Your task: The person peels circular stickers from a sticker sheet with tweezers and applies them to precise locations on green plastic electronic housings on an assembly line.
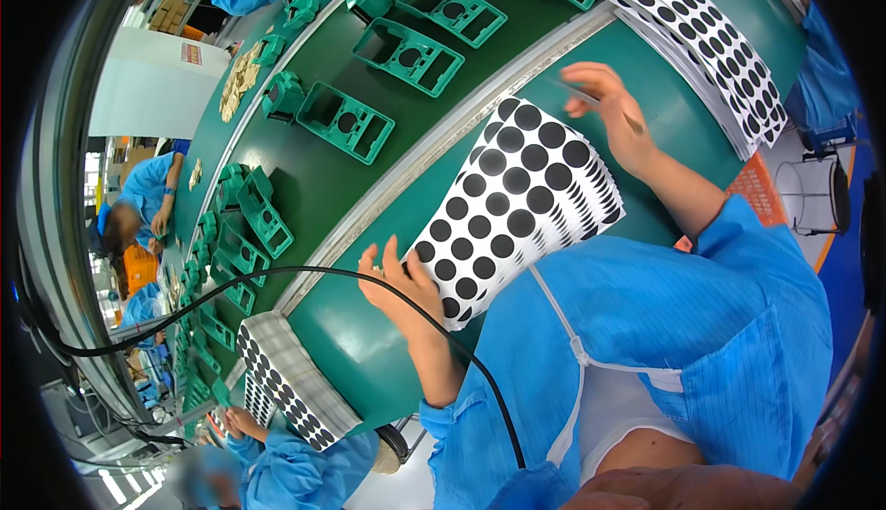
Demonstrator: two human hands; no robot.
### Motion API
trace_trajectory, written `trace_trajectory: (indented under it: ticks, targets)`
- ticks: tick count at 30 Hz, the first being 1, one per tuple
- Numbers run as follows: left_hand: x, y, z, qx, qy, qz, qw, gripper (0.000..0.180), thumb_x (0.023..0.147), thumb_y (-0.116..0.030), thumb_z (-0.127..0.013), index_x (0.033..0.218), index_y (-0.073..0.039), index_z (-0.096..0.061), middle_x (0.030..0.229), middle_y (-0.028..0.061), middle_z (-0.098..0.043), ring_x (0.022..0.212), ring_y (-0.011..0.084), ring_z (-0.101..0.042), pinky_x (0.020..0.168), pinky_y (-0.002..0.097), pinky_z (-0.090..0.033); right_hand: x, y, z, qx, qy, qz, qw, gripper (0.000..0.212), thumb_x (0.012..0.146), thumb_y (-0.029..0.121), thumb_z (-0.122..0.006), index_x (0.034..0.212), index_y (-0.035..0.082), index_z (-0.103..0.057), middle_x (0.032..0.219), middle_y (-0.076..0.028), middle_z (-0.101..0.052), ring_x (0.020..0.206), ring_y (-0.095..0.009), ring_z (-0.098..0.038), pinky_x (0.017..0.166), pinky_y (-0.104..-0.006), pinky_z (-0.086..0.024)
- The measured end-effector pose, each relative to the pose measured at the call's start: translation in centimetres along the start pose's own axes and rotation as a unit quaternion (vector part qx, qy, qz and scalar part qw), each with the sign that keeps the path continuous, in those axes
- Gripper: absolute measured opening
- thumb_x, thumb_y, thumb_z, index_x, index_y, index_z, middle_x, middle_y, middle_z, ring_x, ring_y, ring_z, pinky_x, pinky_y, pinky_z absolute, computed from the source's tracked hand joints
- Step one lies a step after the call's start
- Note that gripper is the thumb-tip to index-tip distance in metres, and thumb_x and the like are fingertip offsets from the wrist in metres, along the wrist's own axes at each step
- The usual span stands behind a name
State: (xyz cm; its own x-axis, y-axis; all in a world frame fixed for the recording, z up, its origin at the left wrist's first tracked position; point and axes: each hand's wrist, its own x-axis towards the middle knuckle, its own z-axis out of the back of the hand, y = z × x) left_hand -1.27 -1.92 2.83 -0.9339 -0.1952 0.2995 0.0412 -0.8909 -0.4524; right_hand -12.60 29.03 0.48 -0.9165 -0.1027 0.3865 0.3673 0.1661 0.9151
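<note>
A fanned stack of white sheets with large black dots (498,204) lies on the green table in front of me. My left hand (406,293) is at its left edge, fingers spread and thumb side against the sheets; nothing shows in its grip. Above the stack's far right corner, my right hand (614,118) is raised, its fingers curled. A thin grey tool (580,92), smeared by motion, sticks out from between these fingers; its exact kind cannot be made out.
Another pile of dotted sheets (711,58) lies at the far right. Green plastic housings (346,122) stand on the conveyor belt (305,196) beyond a metal rail. A black cable (277,273) hangs across the view. Co-workers in blue sit at the left, one near a dotted stack (300,372).
</note>
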Motion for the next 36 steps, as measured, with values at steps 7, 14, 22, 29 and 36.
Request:
trace_trajectory:
  ticks: [7, 14, 22, 29, 36]
  targets:
    - [2.1, -7.1, -5.9, 0.051, 0.091, -0.197, 0.975, 0.047, 0.08, -0.027, -0.062, 0.119, -0.003, -0.051, 0.126, 0.0215, -0.044, 0.119, 0.0373, -0.04, 0.101, 0.0491, -0.027, 2.2, -1.7, -5.4, -0.068, 0.055, -0.027, 0.996, 0.018, 0.082, 0.007, -0.061, 0.098, -0.001, -0.062, 0.106, -0.012, -0.057, 0.097, -0.016, -0.058, 0.085, -0.0258, -0.047]
    - [2.1, -6.8, -7.0, 0.028, 0.098, -0.169, 0.98, 0.044, 0.083, -0.03, -0.058, 0.121, -0.009, -0.052, 0.125, 0.0175, -0.047, 0.117, 0.0338, -0.043, 0.101, 0.0483, -0.028, 1.9, -1.9, -5.1, -0.022, 0.129, -0.173, 0.976, 0.009, 0.083, 0.005, -0.06, 0.088, -0.002, -0.059, 0.086, -0.008, -0.063, 0.073, -0.01, -0.06, 0.067, -0.0225, -0.048]
    - [2.3, -6.9, -7.3, 0.034, 0.091, -0.167, 0.981, 0.043, 0.082, -0.031, -0.059, 0.119, -0.01, -0.054, 0.123, 0.0176, -0.047, 0.114, 0.0337, -0.044, 0.099, 0.0489, -0.03, 2.7, -1.2, -5.0, -0.112, 0.109, -0.197, 0.968, 0.007, 0.082, 0.005, -0.06, 0.083, -0.001, -0.059, 0.075, -0.005, -0.062, 0.069, -0.009, -0.06, 0.063, -0.0216, -0.047]
    - [1.8, -7.0, -7.4, 0.035, 0.085, -0.156, 0.983, 0.042, 0.081, -0.033, -0.059, 0.117, -0.012, -0.055, 0.121, 0.017, -0.047, 0.112, 0.0334, -0.044, 0.098, 0.0498, -0.03, 2.0, -1.7, -5.2, -0.011, 0.082, -0.227, 0.97, 0.007, 0.082, 0.005, -0.06, 0.081, -0.001, -0.057, 0.071, -0.003, -0.06, 0.065, -0.009, -0.059, 0.06, -0.0216, -0.047]
    - [2.3, -7.7, -6.8, 0.038, 0.076, -0.166, 0.982, 0.04, 0.082, -0.03, -0.059, 0.117, -0.012, -0.056, 0.118, 0.0179, -0.048, 0.111, 0.0316, -0.045, 0.097, 0.0477, -0.031, 2.7, -0.3, -5.2, -0.105, 0.126, -0.211, 0.964, 0.006, 0.083, 0.004, -0.058, 0.082, -0.001, -0.056, 0.074, -0.005, -0.06, 0.065, -0.009, -0.059, 0.058, -0.0211, -0.046]
